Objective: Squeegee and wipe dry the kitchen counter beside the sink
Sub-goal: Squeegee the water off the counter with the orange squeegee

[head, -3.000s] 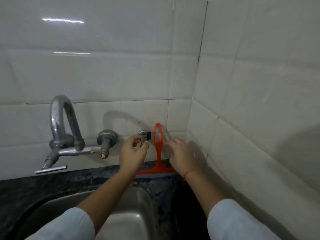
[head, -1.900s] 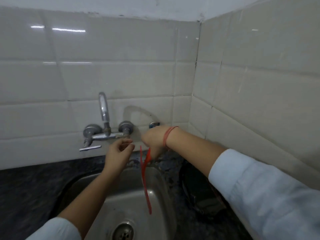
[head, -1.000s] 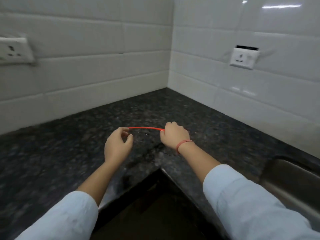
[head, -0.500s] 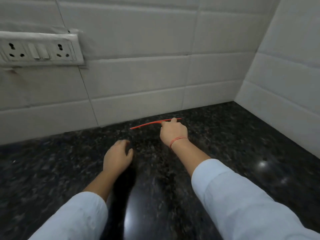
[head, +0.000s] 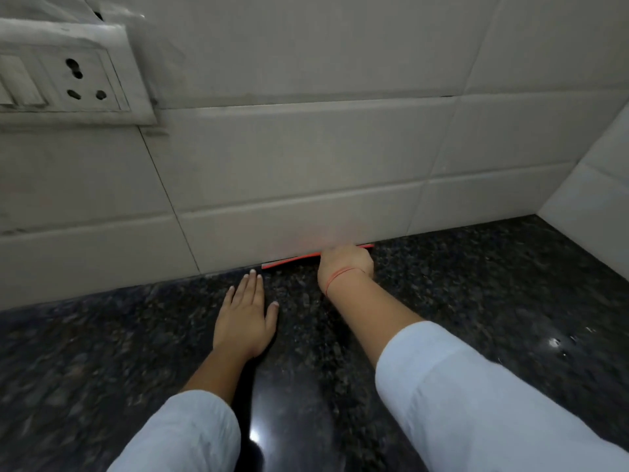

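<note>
A red squeegee (head: pixel 292 260) lies with its blade along the line where the dark speckled granite counter (head: pixel 476 301) meets the tiled wall. My right hand (head: pixel 345 267), with a red thread at the wrist, is closed around its handle, which the hand hides. My left hand (head: pixel 245 315) rests flat on the counter just left of it, palm down, fingers spread, holding nothing. The sink is out of view.
A white switch-and-socket plate (head: pixel 68 80) sits on the tiled wall (head: pixel 306 158) at the upper left. A second tiled wall (head: pixel 592 206) closes the corner at the right. A few water drops (head: pixel 558 345) glint on the counter at the right.
My right hand has carried the squeegee from the sink to this counter and pushed it forward against the wall base. My left hand has opened and laid flat on the counter.
</note>
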